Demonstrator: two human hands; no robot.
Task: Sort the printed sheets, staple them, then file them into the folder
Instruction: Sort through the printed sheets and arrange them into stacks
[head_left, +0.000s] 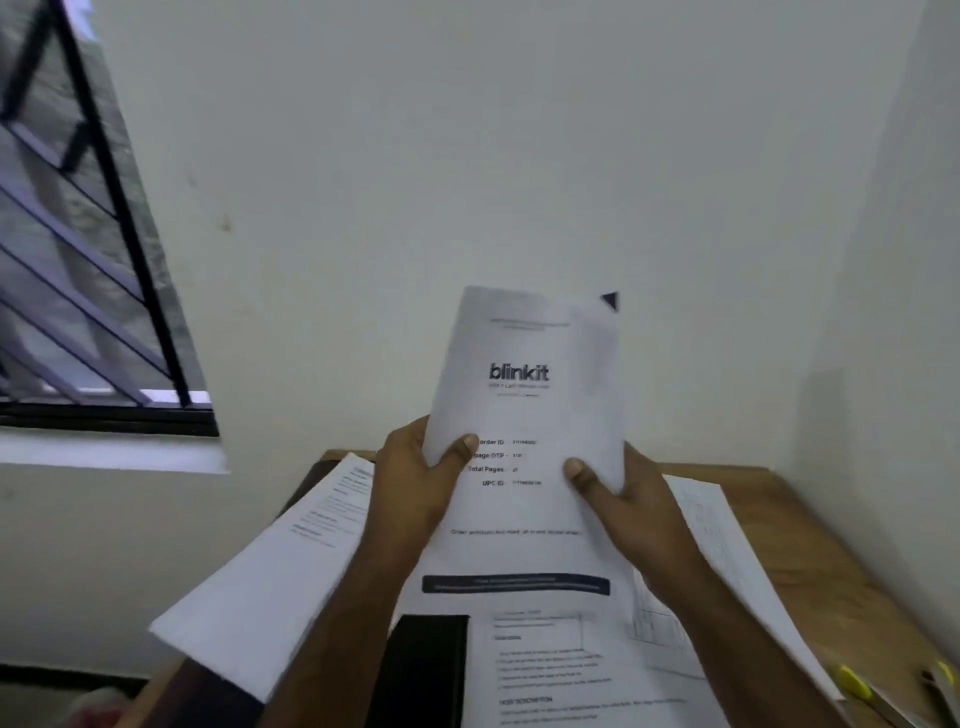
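I hold a stack of printed sheets (524, 395) upright in front of me, its top page a cover sheet with a "blinkit" logo. My left hand (415, 483) grips the stack's left edge, thumb on the front. My right hand (618, 499) grips the right edge, thumb also on the front. A dark corner (610, 300) sticks out behind the stack's top right; I cannot tell what it belongs to. More printed sheets lie on the wooden table (810, 545): one at the left (270, 571), one below the stack (550, 670), one at the right (727, 561).
A black flat object (426, 670) lies on the table between my forearms. Yellow-green pens or highlighters (857, 683) sit at the table's right front. The table stands in a wall corner. A barred window (78, 260) is at the left.
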